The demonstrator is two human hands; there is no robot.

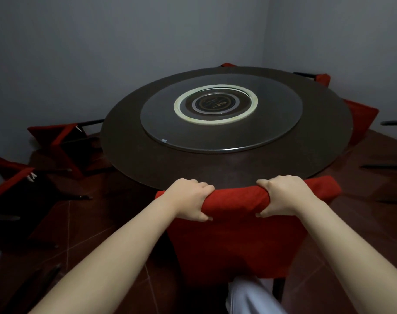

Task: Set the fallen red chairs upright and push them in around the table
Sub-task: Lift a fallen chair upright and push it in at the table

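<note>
My left hand (190,200) and right hand (283,196) each wrap the top of the chair (233,243) in the lower middle of the frame. The fingers curl over its far side, the thumbs press the near side, and the red cover bunches between them. This chair stands upright. Its back sits at the near rim of the table (129,159), touching or just short of it; I cannot tell which. I judge it to be pushed in, or nearly so. A pale trouser leg (249,298) shows at the bottom edge.

At the left of the frame, one fallen chair (57,141) lies on the floor (102,223) beside the table's left rim. A second fallen chair (9,177) lies at the left edge, its dark legs pointing sideways. At the right, two red backs (360,118) show past the rim, with dark legs (394,122) jutting sideways near them. I suspect those chairs are down too, but I cannot be sure.

By my reckoning one chair is about done, at least two wait on the left, and the right side needs checking.
</note>
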